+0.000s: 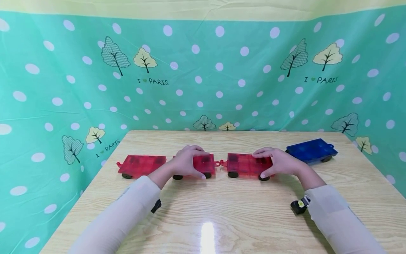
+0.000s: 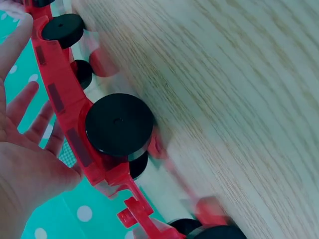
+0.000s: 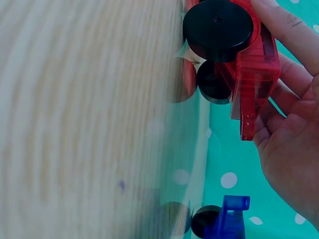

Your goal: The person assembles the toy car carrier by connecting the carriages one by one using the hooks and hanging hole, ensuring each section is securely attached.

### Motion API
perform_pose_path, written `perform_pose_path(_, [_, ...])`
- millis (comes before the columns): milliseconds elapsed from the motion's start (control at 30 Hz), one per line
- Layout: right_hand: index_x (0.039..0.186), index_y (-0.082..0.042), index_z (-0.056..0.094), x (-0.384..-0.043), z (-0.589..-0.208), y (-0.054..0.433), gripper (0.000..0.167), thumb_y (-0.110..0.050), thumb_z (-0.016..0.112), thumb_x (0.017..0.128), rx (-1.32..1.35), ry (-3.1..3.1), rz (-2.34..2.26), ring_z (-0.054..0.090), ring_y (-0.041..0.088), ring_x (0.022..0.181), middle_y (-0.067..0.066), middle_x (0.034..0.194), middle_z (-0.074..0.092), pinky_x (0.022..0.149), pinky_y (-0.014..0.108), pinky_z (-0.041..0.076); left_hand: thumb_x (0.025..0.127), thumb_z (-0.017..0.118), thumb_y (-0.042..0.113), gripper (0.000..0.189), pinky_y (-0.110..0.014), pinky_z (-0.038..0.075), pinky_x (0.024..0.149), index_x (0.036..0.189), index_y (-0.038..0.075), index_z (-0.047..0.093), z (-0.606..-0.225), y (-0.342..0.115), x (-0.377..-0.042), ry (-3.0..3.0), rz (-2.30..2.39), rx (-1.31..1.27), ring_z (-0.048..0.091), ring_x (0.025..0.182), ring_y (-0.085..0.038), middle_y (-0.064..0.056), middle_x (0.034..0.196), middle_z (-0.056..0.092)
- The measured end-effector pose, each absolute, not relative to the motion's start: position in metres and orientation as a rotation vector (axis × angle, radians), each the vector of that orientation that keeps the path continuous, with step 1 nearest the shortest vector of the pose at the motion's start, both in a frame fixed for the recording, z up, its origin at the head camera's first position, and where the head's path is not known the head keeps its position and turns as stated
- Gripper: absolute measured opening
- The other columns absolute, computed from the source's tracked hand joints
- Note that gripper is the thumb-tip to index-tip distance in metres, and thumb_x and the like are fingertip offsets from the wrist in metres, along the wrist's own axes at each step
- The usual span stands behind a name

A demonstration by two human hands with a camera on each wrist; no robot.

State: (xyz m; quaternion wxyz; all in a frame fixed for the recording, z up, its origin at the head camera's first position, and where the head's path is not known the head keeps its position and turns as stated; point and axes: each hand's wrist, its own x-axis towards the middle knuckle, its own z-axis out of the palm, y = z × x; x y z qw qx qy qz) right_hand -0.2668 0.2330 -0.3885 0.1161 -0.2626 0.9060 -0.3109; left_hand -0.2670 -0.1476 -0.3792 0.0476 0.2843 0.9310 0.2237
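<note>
My left hand (image 1: pixel 187 160) grips the middle red toy train car (image 1: pixel 207 160), thumb on the near side and fingers over the far side. The right-hand red train car (image 1: pixel 244 164) is held the same way by my right hand (image 1: pixel 280 162). Between these two cars, a ring (image 1: pixel 217 163) and a hook (image 1: pixel 223 163) meet; I cannot tell whether they are latched. Left of them stands another red train car (image 1: pixel 142 165). In the left wrist view, a red coupling (image 2: pixel 137 209) reaches from the held car to that one. All have black wheels.
A blue train car (image 1: pixel 311 150) stands at an angle behind my right hand. The wooden table (image 1: pixel 222 204) ends at a green dotted cloth (image 1: pixel 203 70) at the back and sides. A black wrist device (image 1: pixel 298 207) hangs under my right forearm.
</note>
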Motion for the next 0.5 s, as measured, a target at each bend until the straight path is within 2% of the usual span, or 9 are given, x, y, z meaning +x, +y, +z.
perform_pose_path(167, [0.135,-0.009,0.059,-0.2676,-0.3891,0.233,0.071,-0.033,0.086,0.074,-0.765,2.651,-0.911,0.032,0.044,0.134,0.017,0.143,0.045,0.099,0.054,0.043,0.066,0.088,0.048,0.081,-0.049,0.034,0.099,0.138,0.028,0.058,-0.3812,-0.1445,-0.2703,2.849,0.628,0.871,0.039,0.125,-0.021,0.002,0.138,0.05])
perform_pose_path(500, [0.136,-0.008,0.058,-0.2668,-0.3876,0.2329,0.071,-0.033,0.085,0.075,-0.762,2.645,-0.911,0.031,0.045,0.135,0.018,0.144,0.044,0.099,0.055,0.043,0.066,0.088,0.048,0.078,-0.047,0.033,0.096,0.136,0.027,0.06,-0.38,-0.1385,-0.2762,2.834,0.573,0.837,0.041,0.124,-0.021,0.001,0.136,0.053])
